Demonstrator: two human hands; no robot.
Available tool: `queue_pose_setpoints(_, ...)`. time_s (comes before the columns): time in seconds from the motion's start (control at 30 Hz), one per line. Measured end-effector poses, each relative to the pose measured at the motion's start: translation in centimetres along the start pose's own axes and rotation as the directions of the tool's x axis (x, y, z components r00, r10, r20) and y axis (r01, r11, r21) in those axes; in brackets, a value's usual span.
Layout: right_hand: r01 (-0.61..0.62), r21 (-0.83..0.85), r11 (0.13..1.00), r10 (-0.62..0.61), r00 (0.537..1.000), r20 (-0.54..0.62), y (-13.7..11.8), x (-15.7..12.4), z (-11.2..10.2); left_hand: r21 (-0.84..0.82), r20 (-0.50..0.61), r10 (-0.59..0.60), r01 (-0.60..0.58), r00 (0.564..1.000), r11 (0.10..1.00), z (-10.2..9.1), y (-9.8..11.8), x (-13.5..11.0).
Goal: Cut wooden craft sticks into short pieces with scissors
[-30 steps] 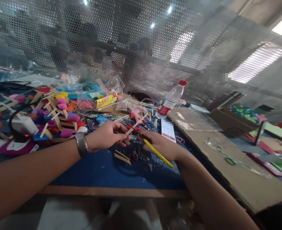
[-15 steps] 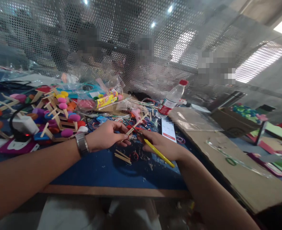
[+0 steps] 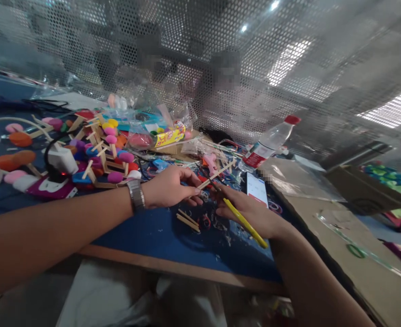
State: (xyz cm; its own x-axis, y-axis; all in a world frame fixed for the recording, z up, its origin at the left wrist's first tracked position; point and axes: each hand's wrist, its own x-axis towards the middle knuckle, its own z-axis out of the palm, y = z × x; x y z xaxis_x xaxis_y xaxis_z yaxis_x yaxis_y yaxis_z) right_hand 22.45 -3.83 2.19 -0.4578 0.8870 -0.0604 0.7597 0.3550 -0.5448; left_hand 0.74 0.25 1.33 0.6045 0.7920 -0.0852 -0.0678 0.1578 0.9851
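Note:
Near the middle of the table, my left hand (image 3: pixel 175 185) pinches a thin wooden stick (image 3: pixel 222 170) between thumb and fingers. The stick slants up to the right, with a short crosspiece near its far end. My right hand (image 3: pixel 246 209) is closed around yellow-handled pliers (image 3: pixel 244 222). Their dark jaws lie at the stick, close to my left fingertips; whether they bite into it I cannot tell. Just below my hands, several short wooden sticks (image 3: pixel 188 221) lie on the blue tabletop (image 3: pixel 142 238), beside red and white scraps (image 3: pixel 204 221).
Wooden pieces with coloured foam pads (image 3: pixel 111 156) crowd the left, beside a white plug adapter (image 3: pixel 62 160). A pink glue gun (image 3: pixel 210 160) lies beyond my hands. To the right are a phone (image 3: pixel 257 187), a water bottle (image 3: pixel 270 143) and cardboard (image 3: pixel 309 200). A perforated screen rises behind.
The view has swung left, so everything sits further right in the picture. Both hands keep their holds on the stick and the pliers, with little change between them.

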Motion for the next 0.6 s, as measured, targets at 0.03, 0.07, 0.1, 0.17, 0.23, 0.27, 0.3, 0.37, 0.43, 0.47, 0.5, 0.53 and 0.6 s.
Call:
queue_pose_setpoints(0.03,-0.005,-0.014,1.0,0.005,1.0,-0.01,0.0,0.0,0.1,0.009,0.008,0.022,-0.022,1.0,1.0,0.0,-0.1,0.0)
queue_pose_setpoints(0.07,-0.016,-0.033,0.999,0.016,1.0,-0.017,-0.1,0.0,0.1,0.025,0.013,0.044,-0.045,0.999,0.999,0.0,-0.1,0.1)
queue_pose_setpoints(0.1,-0.034,-0.057,0.998,0.033,0.999,-0.023,-0.2,0.0,0.2,0.048,0.013,0.067,-0.068,0.998,0.997,-0.1,-0.2,0.1)
queue_pose_setpoints(0.17,-0.08,-0.11,0.991,0.075,0.996,-0.045,-0.5,0.0,0.2,0.118,0.004,0.112,-0.112,0.994,0.987,-0.2,-0.2,0.1)
queue_pose_setpoints(0.23,-0.12,-0.157,0.98,0.107,0.991,-0.085,-0.9,0.0,0.3,0.216,-0.002,0.18,-0.175,0.984,0.961,-0.3,-0.3,0.1)
queue_pose_setpoints(0.27,-0.135,-0.177,0.975,0.117,0.987,-0.109,-1.1,0.0,0.4,0.281,0.003,0.232,-0.223,0.973,0.933,-0.5,-0.4,0.2)
queue_pose_setpoints(0.3,-0.148,-0.196,0.969,0.123,0.983,-0.135,-1.2,0.0,0.5,0.352,0.011,0.291,-0.277,0.957,0.894,-0.6,-0.4,0.2)
queue_pose_setpoints(0.37,-0.174,-0.231,0.957,0.13,0.973,-0.192,-1.5,0.1,0.7,0.493,0.034,0.417,-0.378,0.908,0.783,-0.8,-0.7,0.2)
queue_pose_setpoints(0.43,-0.189,-0.261,0.947,0.122,0.96,-0.252,-1.7,0.1,0.9,0.556,0.038,0.48,-0.418,0.876,0.718,-1.0,-0.8,0.3)
queue_pose_setpoints(0.47,-0.19,-0.271,0.944,0.112,0.954,-0.278,-1.8,0.2,1.0,0.558,0.032,0.496,-0.427,0.868,0.712,-1.0,-0.9,0.3)
queue_pose_setpoints(0.5,-0.186,-0.279,0.942,0.099,0.949,-0.299,-1.8,0.2,1.0,0.546,0.025,0.506,-0.435,0.862,0.716,-1.0,-1.0,0.4)
queue_pose_setpoints(0.53,-0.177,-0.285,0.942,0.084,0.947,-0.312,-1.8,0.2,1.0,0.528,0.02,0.514,-0.445,0.858,0.723,-1.0,-1.0,0.4)
queue_pose_setpoints(0.6,-0.156,-0.289,0.944,0.058,0.945,-0.322,-1.8,0.2,1.0,0.494,0.021,0.524,-0.465,0.851,0.735,-1.0,-1.0,0.4)
